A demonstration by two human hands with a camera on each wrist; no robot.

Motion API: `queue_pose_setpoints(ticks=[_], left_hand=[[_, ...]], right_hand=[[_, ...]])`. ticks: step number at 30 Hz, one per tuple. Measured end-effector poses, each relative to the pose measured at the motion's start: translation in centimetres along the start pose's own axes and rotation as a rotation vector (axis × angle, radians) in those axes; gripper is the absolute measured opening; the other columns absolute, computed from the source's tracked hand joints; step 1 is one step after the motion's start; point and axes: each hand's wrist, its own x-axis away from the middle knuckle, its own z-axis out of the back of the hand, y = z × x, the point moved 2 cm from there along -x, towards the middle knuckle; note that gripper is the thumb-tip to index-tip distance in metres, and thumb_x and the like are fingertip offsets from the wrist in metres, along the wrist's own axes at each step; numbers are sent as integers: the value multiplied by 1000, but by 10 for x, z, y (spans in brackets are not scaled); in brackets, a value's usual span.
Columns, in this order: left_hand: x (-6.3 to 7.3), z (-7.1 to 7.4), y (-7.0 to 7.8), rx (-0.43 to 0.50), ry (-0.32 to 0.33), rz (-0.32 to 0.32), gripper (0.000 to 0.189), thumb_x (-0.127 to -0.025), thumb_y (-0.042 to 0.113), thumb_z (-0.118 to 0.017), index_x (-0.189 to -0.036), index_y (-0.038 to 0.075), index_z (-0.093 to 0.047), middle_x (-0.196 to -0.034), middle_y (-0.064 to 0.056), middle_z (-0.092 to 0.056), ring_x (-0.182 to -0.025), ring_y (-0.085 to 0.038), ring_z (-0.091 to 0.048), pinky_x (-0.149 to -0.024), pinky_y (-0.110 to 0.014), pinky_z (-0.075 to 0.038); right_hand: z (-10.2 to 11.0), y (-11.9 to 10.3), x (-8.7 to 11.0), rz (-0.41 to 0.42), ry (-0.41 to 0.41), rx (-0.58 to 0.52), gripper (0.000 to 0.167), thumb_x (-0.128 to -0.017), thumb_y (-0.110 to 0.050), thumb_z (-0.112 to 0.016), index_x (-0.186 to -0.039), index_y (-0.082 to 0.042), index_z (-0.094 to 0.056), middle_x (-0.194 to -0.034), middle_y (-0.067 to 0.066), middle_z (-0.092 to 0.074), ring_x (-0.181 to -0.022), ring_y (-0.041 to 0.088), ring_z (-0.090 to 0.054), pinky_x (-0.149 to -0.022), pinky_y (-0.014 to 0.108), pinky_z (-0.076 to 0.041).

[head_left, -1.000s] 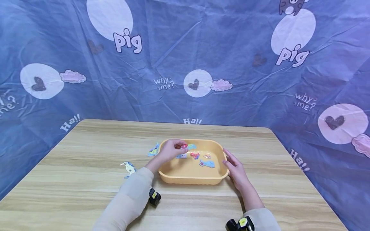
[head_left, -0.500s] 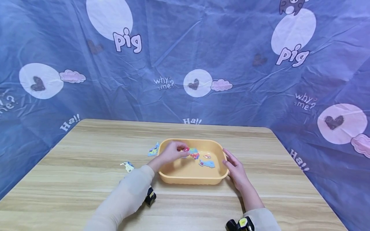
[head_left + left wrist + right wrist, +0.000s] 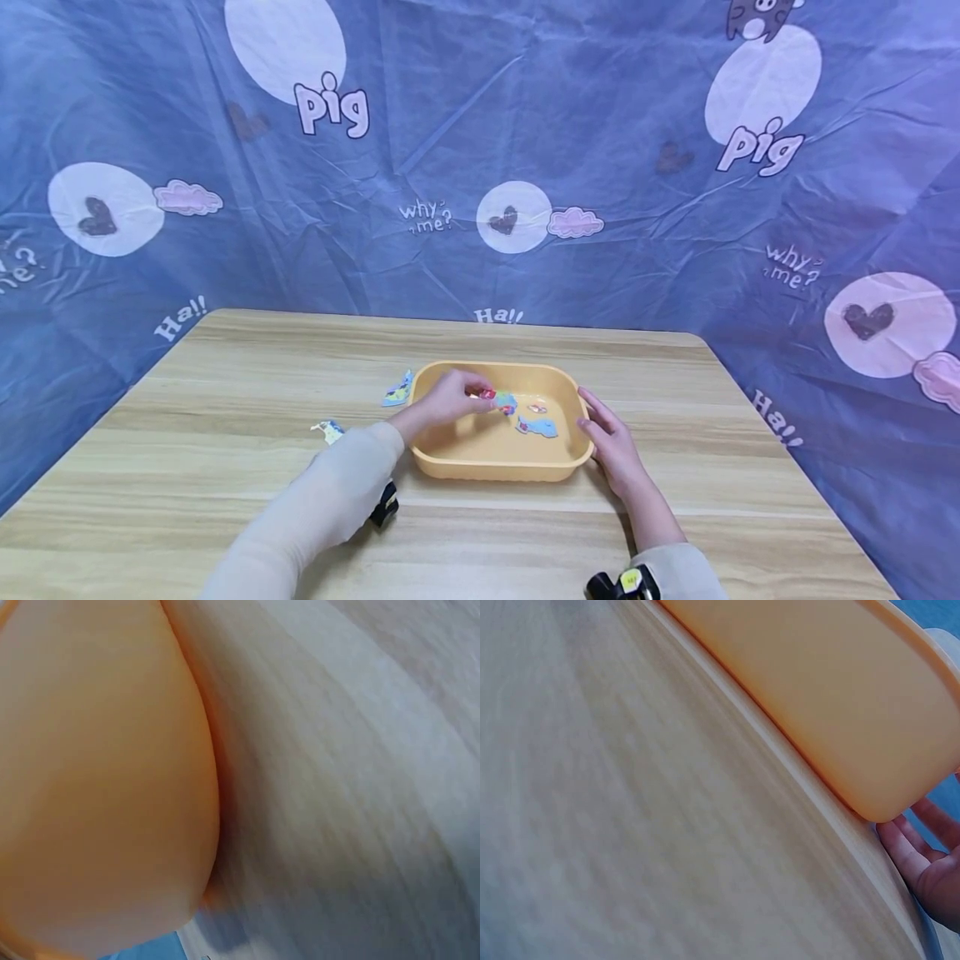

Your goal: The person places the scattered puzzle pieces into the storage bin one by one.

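A yellow-orange plastic tray (image 3: 491, 471) with rounded corners stands on the table. My left hand (image 3: 450, 396) reaches over its left rim and pinches a small flat puzzle piece (image 3: 502, 399), red at one end and blue-green at the other, above the tray floor. At the tray's right side, my right hand (image 3: 618, 446) holds the rim, thumb on the edge and fingers outside. In the right wrist view, those fingers (image 3: 904, 851) touch the lower corner. Inside lie a light blue piece (image 3: 537, 427) and a small pinkish piece (image 3: 537, 408). The left wrist view shows only the tray's outer wall (image 3: 112, 765) and table.
Left of the tray, a blue-and-yellow piece (image 3: 398, 389) lies by the rim. A white-and-blue piece (image 3: 330, 430) sits nearer me, partly behind my left sleeve (image 3: 322, 492). The wooden table (image 3: 262, 358) ends at a blue printed cloth (image 3: 360, 250).
My left hand has shifted slightly right and nearer me with the puzzle piece, which now covers most of the red piece on the tray floor. My right hand has stayed on the rim.
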Motion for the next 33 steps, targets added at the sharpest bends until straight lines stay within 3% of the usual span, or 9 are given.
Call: queue_pose_setpoints(ticks=[5, 19, 33], left_hand=[[-1, -2, 0, -49, -24, -25, 18, -74, 10, -66, -88, -2, -63, -79, -5, -61, -71, -13, -52, -64, -22, -43], [-2, -6, -3, -87, -76, -1, 16, -74, 10, -66, -85, -1, -63, -76, -1, -60, -70, -11, -51, -67, -22, -43], [-2, -12, -6, -191, -135, -48, 11, -75, 9, -65, -81, 1, -64, -69, 1, -56, -64, -10, -45, -62, -21, -39]], right_hand=[[-1, -1, 0, -10, 4, 9, 51, -85, -10, -49, -133, -13, -33, -128, 18, -35, -107, 31, -42, -76, 33, -46], [-1, 0, -1, 4, 2, -20, 52, -84, -6, -48, -133, -12, -33, -126, 17, -37, -104, 26, -45, -75, 33, -46], [-1, -1, -1, 11, -2, -24, 53, -83, -6, -49, -133, -11, -32, -126, 18, -36, -103, 27, -46, -74, 34, -46]])
